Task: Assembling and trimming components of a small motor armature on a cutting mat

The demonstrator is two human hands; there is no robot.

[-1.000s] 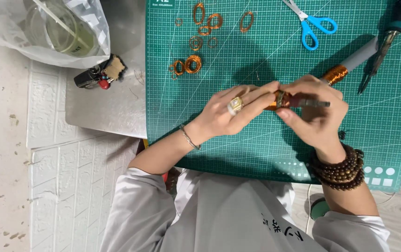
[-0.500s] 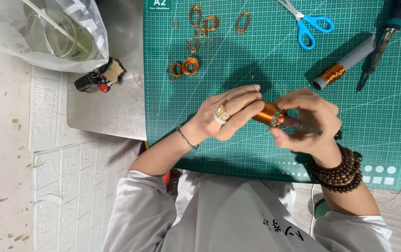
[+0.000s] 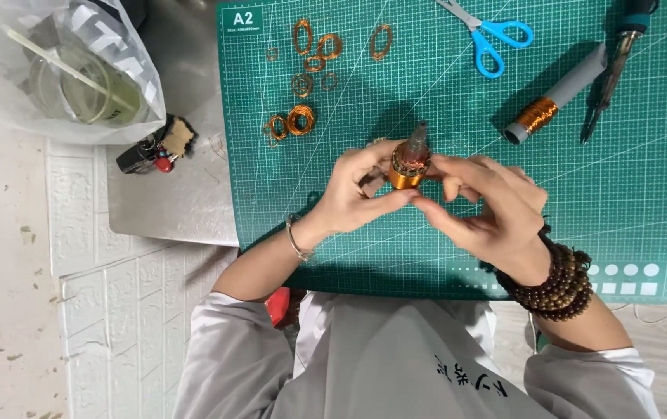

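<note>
Copper-wound spool (image 3: 408, 172): I hold it above the green cutting mat (image 3: 620, 217).
Left hand (image 3: 356, 194): fingers clasp the spool's side.
Right hand (image 3: 488, 209): fingers pinch it opposite.

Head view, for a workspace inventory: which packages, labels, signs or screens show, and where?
Clear plastic bag: top left beside the mat, crumpled, holding a round container.
Size label: the green cutting mat's top left corner, small white-outlined box.
Printed marks: the person's grey shirt front, small and dark.
No screens or signs.
</note>
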